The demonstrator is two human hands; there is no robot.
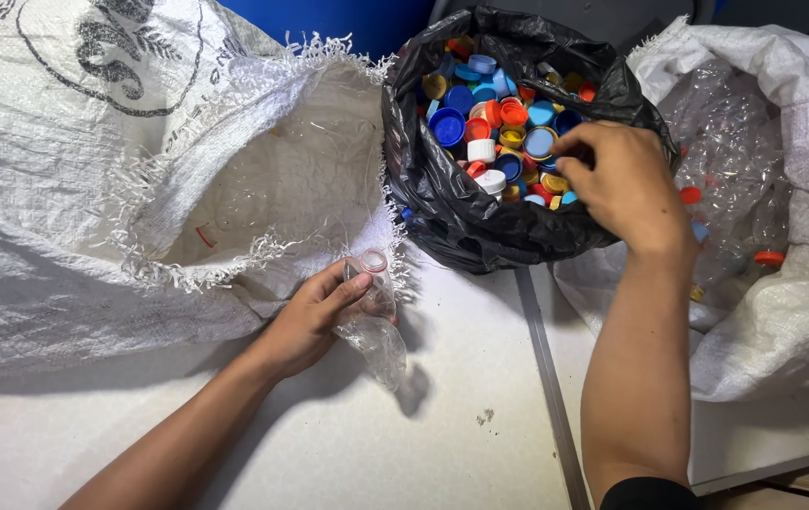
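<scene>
My left hand grips a crumpled clear plastic bottle with no cap, its open neck pointing up, just in front of the mouth of a big white woven sack. My right hand reaches into a black plastic bag full of several coloured bottle caps. Its fingertips are pinched together over the caps; whether a cap sits between them is hidden.
A second white woven sack at the right holds clear plastic bottles, some with red caps. All stand on a pale floor with a grey seam running toward me. A blue wall is behind.
</scene>
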